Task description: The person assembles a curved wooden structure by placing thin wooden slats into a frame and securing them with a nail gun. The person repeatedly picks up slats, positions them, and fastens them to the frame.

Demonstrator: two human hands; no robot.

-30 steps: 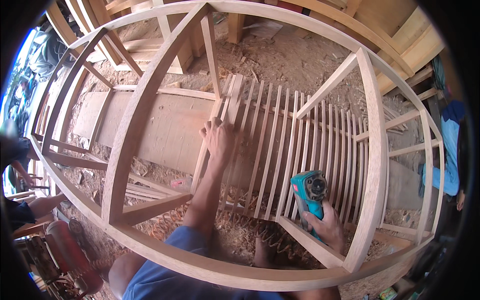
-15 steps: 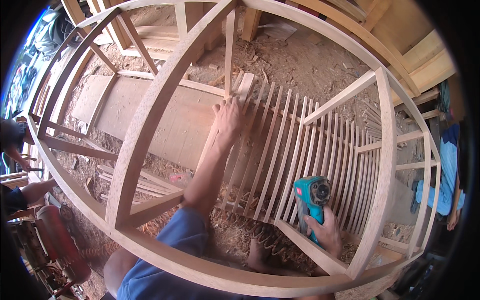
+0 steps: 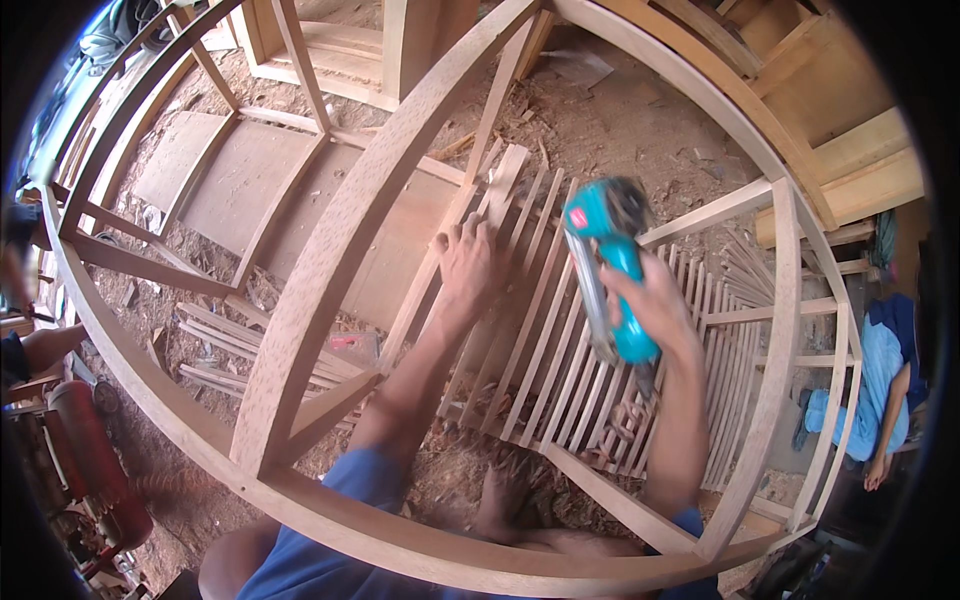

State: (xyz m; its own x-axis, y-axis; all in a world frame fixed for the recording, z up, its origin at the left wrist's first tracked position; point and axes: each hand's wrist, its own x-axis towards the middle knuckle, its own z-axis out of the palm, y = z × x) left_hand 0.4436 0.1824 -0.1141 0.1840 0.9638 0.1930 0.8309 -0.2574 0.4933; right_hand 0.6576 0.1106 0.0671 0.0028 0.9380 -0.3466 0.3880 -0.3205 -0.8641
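My right hand (image 3: 658,298) grips a teal nail gun (image 3: 622,262), blurred by motion and raised above a row of thin wooden slats (image 3: 535,345). My left hand (image 3: 468,268) lies at the left end of that row, its fingers curled over a wooden strip (image 3: 508,175) whose far end sticks out beyond them. How firmly they grip it is hard to make out. Both forearms reach down inside a large curved wooden frame (image 3: 350,220), whose bars pass around and in front of them. Left of my left hand is a plywood panel (image 3: 372,272).
A coiled hose (image 3: 625,428) hangs below the nail gun. At the lower left stands a red tank (image 3: 90,450). Loose wooden strips (image 3: 225,345) lie on the shaving-covered ground. One person in light blue (image 3: 865,390) is at the right; part of another person (image 3: 45,350) shows at the left edge.
My right hand has lifted the nail gun away from the near side, up and toward my left hand. My left hand stays on the wood. The whole view has shifted slightly.
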